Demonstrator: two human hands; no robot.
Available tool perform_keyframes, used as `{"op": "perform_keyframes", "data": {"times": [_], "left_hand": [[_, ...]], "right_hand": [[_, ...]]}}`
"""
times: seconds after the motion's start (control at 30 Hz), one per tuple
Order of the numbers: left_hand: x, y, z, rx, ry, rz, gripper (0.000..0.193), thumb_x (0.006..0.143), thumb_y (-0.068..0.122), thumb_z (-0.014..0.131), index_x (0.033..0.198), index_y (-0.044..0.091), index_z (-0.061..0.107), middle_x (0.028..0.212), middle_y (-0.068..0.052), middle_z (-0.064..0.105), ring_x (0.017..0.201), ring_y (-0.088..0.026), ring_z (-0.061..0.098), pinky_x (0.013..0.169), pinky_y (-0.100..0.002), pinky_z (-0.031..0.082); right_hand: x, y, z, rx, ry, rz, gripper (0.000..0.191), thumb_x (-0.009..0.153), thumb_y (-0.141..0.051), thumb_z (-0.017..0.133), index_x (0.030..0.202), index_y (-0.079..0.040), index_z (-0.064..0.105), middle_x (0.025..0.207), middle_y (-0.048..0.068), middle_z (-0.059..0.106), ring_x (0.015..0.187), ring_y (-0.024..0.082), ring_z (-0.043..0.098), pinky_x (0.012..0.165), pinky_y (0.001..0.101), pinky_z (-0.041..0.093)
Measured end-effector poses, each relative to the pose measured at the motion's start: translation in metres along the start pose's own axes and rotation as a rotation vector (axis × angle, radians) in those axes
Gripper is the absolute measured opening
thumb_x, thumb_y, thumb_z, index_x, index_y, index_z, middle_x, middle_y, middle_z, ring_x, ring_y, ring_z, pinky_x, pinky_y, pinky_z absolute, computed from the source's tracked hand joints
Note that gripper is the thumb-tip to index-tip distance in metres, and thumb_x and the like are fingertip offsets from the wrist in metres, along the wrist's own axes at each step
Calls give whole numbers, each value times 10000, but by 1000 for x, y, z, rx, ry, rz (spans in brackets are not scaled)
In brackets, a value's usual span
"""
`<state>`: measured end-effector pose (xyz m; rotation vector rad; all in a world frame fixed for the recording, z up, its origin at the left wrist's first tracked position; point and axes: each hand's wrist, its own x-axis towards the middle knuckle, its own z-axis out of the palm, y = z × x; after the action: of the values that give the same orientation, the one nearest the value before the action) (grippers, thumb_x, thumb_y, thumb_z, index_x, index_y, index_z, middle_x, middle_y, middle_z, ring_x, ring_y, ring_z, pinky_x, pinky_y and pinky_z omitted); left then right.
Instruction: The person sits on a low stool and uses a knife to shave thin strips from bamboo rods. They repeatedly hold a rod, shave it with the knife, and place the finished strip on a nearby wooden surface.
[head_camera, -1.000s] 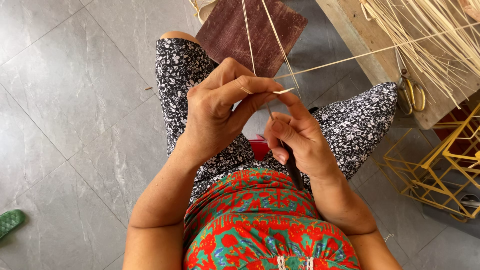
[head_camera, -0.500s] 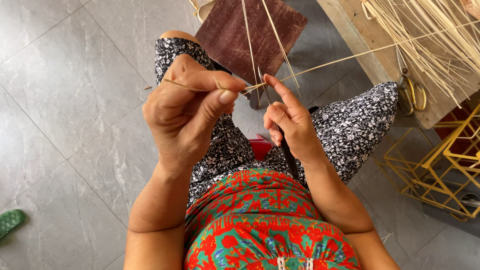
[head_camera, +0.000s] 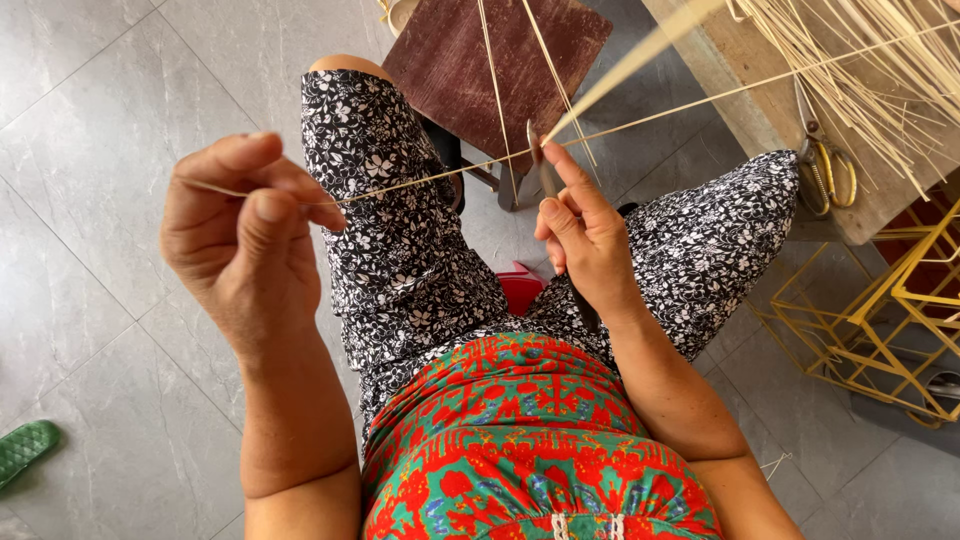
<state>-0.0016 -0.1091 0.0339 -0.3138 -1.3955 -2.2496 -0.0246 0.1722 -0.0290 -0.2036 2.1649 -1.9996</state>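
Our left hand (head_camera: 245, 245) has drawn the thin strip (head_camera: 430, 180) farther out to the left.
Its grip pinches the strip's end; our right hand (head_camera: 585, 240) grips a knife (head_camera: 548, 180) against it, above our lap.
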Motion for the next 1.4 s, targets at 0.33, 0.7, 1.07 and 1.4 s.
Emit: {"op": "perform_keyframes", "data": {"times": [0.33, 0.7, 1.07, 1.4], "left_hand": [[-6, -32, -56, 151, 251, -97, 211, 1108, 78, 719, 1263, -64, 698, 974, -132, 734, 777, -135, 674, 702, -261, 576], [-12, -69, -69, 352, 273, -184, 175, 1052, 77, 727, 1184, -36, 746, 946, -69, 726, 772, -105, 662, 686, -256, 583], [-11, -89, -136, 381, 473, -308, 223, 1031, 129, 734, 1202, -13, 747, 941, -86, 746, 751, -116, 696, 666, -268, 610], [-4, -37, -77, 1171, 159, 17, 688, 1004, 208, 822, 1476, -106, 433, 1420, -283, 494, 1176, -283, 621, 885, -362, 623]], "right_hand": [[-5, -24, -29, 660, -207, 168, 594, 1085, -223, 573, 1638, -191, 361, 777, 45, 527, 531, 80, 422, 465, 234, 391], [-19, -45, -50, 728, -228, 115, 594, 1094, -236, 604, 1643, -216, 377, 777, 40, 484, 537, 63, 383, 462, 221, 374], [-44, -80, -103, 629, -83, -156, 484, 1148, -263, 627, 1597, -250, 448, 713, 36, 480, 453, 46, 368, 395, 192, 350], [-29, -61, -38, -130, 3, -227, 540, 1061, -146, 675, 1564, -214, 489, 826, 56, 564, 601, 128, 509, 553, 270, 454]]}}
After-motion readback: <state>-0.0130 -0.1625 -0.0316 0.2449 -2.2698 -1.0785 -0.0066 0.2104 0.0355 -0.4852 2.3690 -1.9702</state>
